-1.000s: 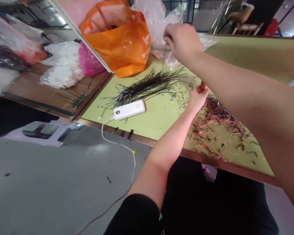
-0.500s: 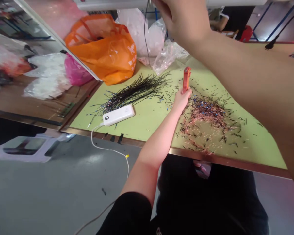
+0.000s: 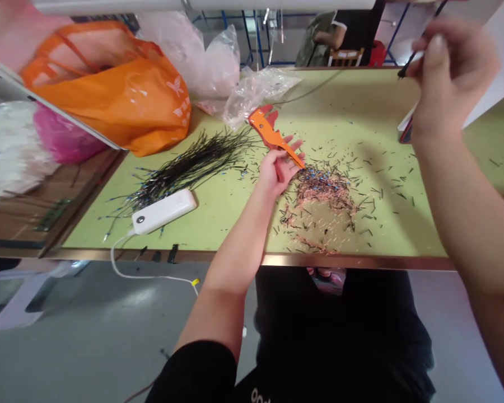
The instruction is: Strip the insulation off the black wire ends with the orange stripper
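An orange and red hand tool (image 3: pixel 271 131) rests across the palm of my left hand (image 3: pixel 280 168), whose fingers are loosely spread around its handle. Raised at the right, my right hand (image 3: pixel 456 84) has its fingers bent together; whatever is between them is blurred. A thin dark wire (image 3: pixel 311 94) runs from near the tool's head towards the table's back edge; its far end is unclear. Beside my left hand is a heap of short black, blue and copper-coloured offcuts (image 3: pixel 325 187). A bundle of long black wires with blue ends (image 3: pixel 193 162) lies left of my hand.
A white power bank (image 3: pixel 164 211) with a white cable sits near the green table's front edge (image 3: pixel 235 258). At the back left are an orange bag (image 3: pixel 121 95) and clear plastic bags (image 3: pixel 252 92). A black plug (image 3: pixel 402 73) hangs by my right hand. Another person (image 3: pixel 334 36) is beyond the table.
My right hand has swung from the top middle to the right. My left hand has turned palm up and its fingers have loosened, with the tool tilting left. The view has shifted right.
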`<state>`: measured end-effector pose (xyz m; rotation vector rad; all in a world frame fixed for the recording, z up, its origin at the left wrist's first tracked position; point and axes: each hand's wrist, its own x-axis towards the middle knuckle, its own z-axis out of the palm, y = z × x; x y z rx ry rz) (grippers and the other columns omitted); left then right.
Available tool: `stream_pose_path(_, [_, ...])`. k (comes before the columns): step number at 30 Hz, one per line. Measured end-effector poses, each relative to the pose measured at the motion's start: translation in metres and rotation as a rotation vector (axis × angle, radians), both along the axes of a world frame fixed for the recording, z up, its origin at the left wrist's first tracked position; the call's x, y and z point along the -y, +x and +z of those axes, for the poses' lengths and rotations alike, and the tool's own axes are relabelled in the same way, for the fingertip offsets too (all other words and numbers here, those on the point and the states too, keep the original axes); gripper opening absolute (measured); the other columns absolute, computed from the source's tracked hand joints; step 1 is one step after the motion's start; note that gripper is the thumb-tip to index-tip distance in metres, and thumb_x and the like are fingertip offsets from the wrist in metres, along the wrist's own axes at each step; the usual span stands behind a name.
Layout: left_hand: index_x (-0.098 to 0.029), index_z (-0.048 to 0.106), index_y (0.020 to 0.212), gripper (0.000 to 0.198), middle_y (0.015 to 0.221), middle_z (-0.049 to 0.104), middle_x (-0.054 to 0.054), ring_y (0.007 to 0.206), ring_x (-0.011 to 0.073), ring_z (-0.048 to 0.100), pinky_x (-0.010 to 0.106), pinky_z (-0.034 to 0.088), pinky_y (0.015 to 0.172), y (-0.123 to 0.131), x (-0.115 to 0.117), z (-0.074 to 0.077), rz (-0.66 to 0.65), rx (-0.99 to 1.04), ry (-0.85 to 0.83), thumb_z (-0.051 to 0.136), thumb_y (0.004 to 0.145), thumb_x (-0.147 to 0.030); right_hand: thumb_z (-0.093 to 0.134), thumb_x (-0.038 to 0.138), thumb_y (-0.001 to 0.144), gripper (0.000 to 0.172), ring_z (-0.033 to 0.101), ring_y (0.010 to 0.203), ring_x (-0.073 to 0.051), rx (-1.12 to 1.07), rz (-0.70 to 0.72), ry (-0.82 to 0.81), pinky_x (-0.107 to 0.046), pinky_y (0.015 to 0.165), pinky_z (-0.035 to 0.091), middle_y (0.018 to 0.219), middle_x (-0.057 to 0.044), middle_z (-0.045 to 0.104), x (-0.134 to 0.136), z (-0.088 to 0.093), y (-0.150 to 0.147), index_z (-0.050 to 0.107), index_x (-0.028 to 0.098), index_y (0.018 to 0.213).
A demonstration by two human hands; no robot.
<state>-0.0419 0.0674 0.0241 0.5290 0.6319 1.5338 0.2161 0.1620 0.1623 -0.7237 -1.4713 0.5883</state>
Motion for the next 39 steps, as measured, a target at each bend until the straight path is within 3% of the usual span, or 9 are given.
stream_pose_path(2, [-0.027, 0.066, 0.127, 0.049, 0.131, 0.074, 0.003, 0.106, 0.0222, 0.073, 0.041, 0.055, 0.105, -0.001, 0.006, 0.004, -0.016, 0.009, 0.046, 0.058, 0.079, -0.021, 0.077, 0.042, 0.09, 0.014, 0.062, 0.08, -0.02, -0.085, 0.043, -0.069, -0.041, 0.086, 0.057, 0.101, -0.007, 0.074, 0.004, -0.031, 0.019, 0.078, 0.032, 0.099])
stream_pose_path(5, [-0.031, 0.062, 0.138, 0.064, 0.134, 0.074, 0.004, 0.115, 0.0259, 0.071, 0.042, 0.054, 0.106, -0.002, 0.014, 0.008, -0.029, 0.002, 0.097, 0.059, 0.075, -0.022, 0.079, 0.037, 0.082, 0.008, 0.059, 0.078, -0.019, -0.185, 0.097, -0.279, -0.04, 0.084, 0.056, 0.095, -0.005, 0.075, 0.009, -0.071, 0.034, 0.076, 0.035, 0.089])
stream_pose_path(10, [-0.032, 0.063, 0.136, 0.065, 0.134, 0.074, 0.004, 0.112, 0.0264, 0.072, 0.042, 0.057, 0.102, 0.002, 0.021, 0.008, -0.07, -0.057, 0.069, 0.061, 0.072, -0.023, 0.074, 0.038, 0.08, 0.016, 0.06, 0.087, -0.018, -0.338, 0.18, -0.451, -0.038, 0.09, 0.053, 0.107, -0.004, 0.072, 0.016, -0.105, 0.039, 0.071, 0.035, 0.096])
stream_pose_path(17, [-0.03, 0.063, 0.135, 0.064, 0.14, 0.071, 0.006, 0.105, 0.0255, 0.074, 0.044, 0.056, 0.104, 0.02, 0.032, 0.004, -0.206, -0.148, -0.028, 0.06, 0.071, -0.026, 0.067, 0.045, 0.081, 0.012, 0.061, 0.086, -0.02, -0.251, 0.296, -0.586, -0.041, 0.078, 0.049, 0.096, -0.002, 0.071, 0.022, -0.115, 0.044, 0.063, 0.035, 0.086])
stream_pose_path(22, [-0.035, 0.066, 0.129, 0.062, 0.148, 0.066, 0.001, 0.101, 0.0239, 0.073, 0.045, 0.057, 0.102, 0.022, 0.039, 0.011, -0.181, -0.129, -0.001, 0.06, 0.068, -0.026, 0.071, 0.032, 0.077, 0.006, 0.055, 0.07, -0.014, -0.299, 0.427, -0.682, -0.039, 0.077, 0.051, 0.081, 0.002, 0.067, 0.026, -0.114, 0.056, 0.065, 0.031, 0.075])
stream_pose_path(31, [-0.035, 0.069, 0.115, 0.041, 0.124, 0.074, -0.002, 0.101, 0.0199, 0.071, 0.038, 0.056, 0.1, 0.006, 0.034, 0.012, -0.029, -0.096, 0.051, 0.063, 0.075, -0.03, 0.062, 0.014, 0.081, 0.016, 0.047, 0.058, -0.01, -0.457, 0.258, -0.77, -0.032, 0.077, 0.052, 0.069, 0.003, 0.056, 0.002, -0.115, 0.073, 0.067, 0.027, 0.071])
stream_pose_path(35, [-0.03, 0.068, 0.102, 0.029, 0.111, 0.075, 0.001, 0.1, 0.0221, 0.071, 0.041, 0.055, 0.102, 0.013, 0.033, 0.007, -0.069, -0.104, 0.032, 0.063, 0.074, -0.029, 0.076, 0.031, 0.081, 0.008, 0.055, 0.076, -0.016, -0.529, 0.286, -0.724, -0.031, 0.088, 0.054, 0.083, 0.0, 0.066, 0.01, -0.123, 0.063, 0.072, 0.033, 0.088])
stream_pose_path(37, [-0.029, 0.067, 0.103, 0.031, 0.111, 0.075, 0.002, 0.103, 0.0242, 0.072, 0.045, 0.054, 0.104, 0.021, 0.035, 0.005, -0.103, -0.137, 0.001, 0.063, 0.072, -0.027, 0.074, 0.047, 0.083, 0.018, 0.059, 0.085, -0.018, -0.543, 0.358, -0.727, -0.032, 0.092, 0.054, 0.085, 0.0, 0.066, 0.021, -0.127, 0.051, 0.072, 0.034, 0.096])
stream_pose_path(39, [-0.029, 0.067, 0.105, 0.036, 0.109, 0.074, 0.003, 0.106, 0.0264, 0.072, 0.049, 0.054, 0.106, 0.028, 0.038, 0.003, -0.155, -0.157, -0.019, 0.064, 0.069, -0.023, 0.064, 0.044, 0.088, 0.02, 0.062, 0.085, -0.018, -0.476, 0.454, -0.748, -0.033, 0.09, 0.054, 0.08, 0.0, 0.062, 0.032, -0.13, 0.037, 0.071, 0.032, 0.102])
